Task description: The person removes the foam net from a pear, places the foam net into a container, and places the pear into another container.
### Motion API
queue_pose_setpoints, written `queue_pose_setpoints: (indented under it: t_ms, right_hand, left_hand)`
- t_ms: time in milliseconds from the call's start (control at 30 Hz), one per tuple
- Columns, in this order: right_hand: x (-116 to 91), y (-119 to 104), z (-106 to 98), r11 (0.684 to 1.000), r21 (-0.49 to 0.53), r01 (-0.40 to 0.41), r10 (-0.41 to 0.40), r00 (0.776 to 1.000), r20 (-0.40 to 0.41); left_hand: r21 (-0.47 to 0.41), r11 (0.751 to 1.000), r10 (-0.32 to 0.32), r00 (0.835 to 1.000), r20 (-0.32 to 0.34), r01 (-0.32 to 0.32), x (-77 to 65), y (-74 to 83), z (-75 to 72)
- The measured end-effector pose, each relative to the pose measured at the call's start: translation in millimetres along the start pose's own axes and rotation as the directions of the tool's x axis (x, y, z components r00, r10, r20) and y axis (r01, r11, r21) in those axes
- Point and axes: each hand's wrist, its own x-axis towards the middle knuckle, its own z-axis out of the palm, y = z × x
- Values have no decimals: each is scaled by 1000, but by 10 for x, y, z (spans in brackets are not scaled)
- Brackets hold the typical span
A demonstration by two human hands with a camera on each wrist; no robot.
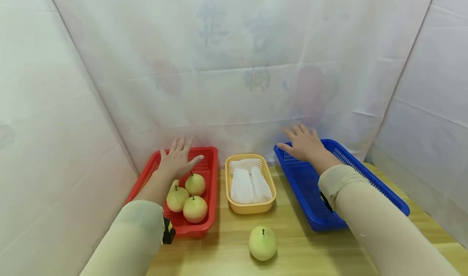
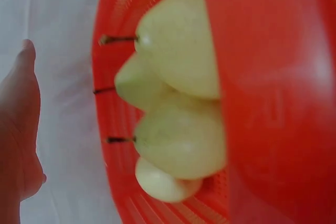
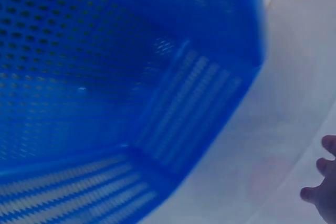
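My left hand (image 1: 176, 160) is held with spread fingers over the far part of a red basket (image 1: 212, 178), gripping nothing. Several yellow-green pears (image 1: 195, 209) lie in that basket, their dark stems showing in the left wrist view, where the pears (image 2: 178, 135) sit behind the red rim. Over the far left part of a blue basket (image 1: 303, 195) hovers my right hand (image 1: 304, 145), fingers spread and holding nothing. No fruit shows inside the blue basket (image 3: 157, 124) in the right wrist view. A single pear (image 1: 262, 243) stands on the wooden table between the two forearms.
Between the baskets sits a small yellow tray (image 1: 252, 208) with white foam net sleeves (image 1: 243, 186) in it. The wooden table (image 1: 226, 243) runs up to a white cloth wall (image 1: 234, 105) at the back, and further white cloth hangs on both sides.
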Motion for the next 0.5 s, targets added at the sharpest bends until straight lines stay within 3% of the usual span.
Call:
queue_pose_setpoints:
  t_ms: [200, 400, 500]
  right_hand:
    - [67, 258, 154, 993, 86, -85, 86, 996, -3]
    - [101, 286, 217, 988, 110, -112, 112, 994, 5]
    - [107, 239, 223, 992, 92, -85, 84, 996, 12]
  left_hand:
    - [-23, 1000, -22, 999, -38, 21, 81, -79, 96]
    - [-8, 999, -47, 999, -21, 47, 87, -110, 130]
    - [-15, 998, -58, 998, -5, 58, 60, -111, 148]
